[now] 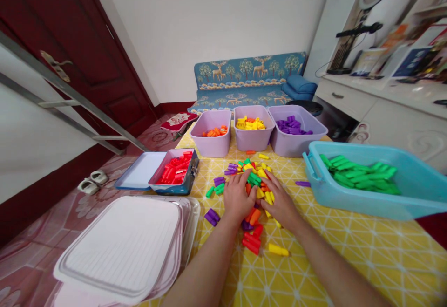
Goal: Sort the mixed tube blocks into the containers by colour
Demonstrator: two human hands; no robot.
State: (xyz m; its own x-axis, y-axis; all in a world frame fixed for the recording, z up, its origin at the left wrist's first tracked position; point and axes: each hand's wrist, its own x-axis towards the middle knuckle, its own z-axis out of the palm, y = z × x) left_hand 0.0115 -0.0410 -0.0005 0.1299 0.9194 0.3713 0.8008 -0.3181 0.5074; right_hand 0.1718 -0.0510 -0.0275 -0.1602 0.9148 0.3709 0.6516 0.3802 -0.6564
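Observation:
A mixed pile of small tube-shaped plastic pieces, which look like marker caps, lies on the table in green, yellow, purple, orange and red. My left hand (240, 194) rests on the left side of the pile, fingers stretched forward over the green pieces (254, 178). On the pile's right side, my right hand (282, 201) touches the yellow pieces (269, 198) with its fingers extended. Nearer to me, between my forearms, are red pieces (252, 242), an orange piece (255, 217) and a yellow piece (278, 249). What lies under my palms is hidden.
Lilac bins hold orange pieces (215, 132), yellow pieces (252, 124) and purple pieces (292, 126). A blue bin (363, 207) with green pieces stands right. Left are an open tin (190, 179) of red pieces and stacked lids (122, 246). A purple piece (302, 183) lies near the blue bin.

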